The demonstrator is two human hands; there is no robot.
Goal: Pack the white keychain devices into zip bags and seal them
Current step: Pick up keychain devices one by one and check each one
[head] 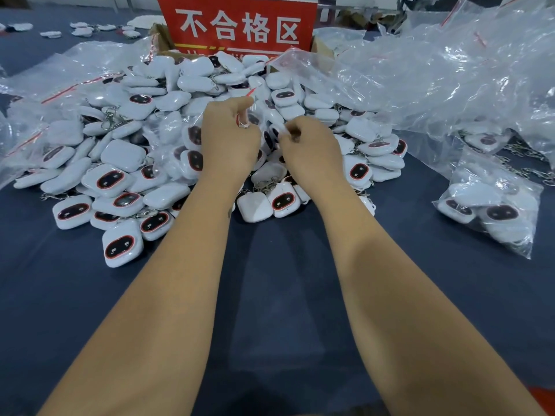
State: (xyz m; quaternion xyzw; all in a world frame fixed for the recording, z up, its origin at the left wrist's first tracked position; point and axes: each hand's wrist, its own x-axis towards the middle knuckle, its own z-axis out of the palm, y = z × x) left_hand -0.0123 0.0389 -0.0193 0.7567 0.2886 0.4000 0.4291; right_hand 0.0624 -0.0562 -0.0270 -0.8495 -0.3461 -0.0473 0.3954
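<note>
White keychain devices (120, 163) lie heaped; a clear zip bag (264, 115) is held above them.

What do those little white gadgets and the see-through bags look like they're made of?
White keychain devices: probably hard plastic, smooth and slightly glossy, judging by soft highlights on their rounded shells; dark shiny face windows.
Zip bags: thin clear plastic film, crinkled and glinting, with red seal strips.

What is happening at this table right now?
A person is bagging white keychain devices piled on a dark blue table. Both hands are raised over the pile: the left hand and right hand each pinch a clear zip bag with a red strip. A filled bag lies to the right.
</note>
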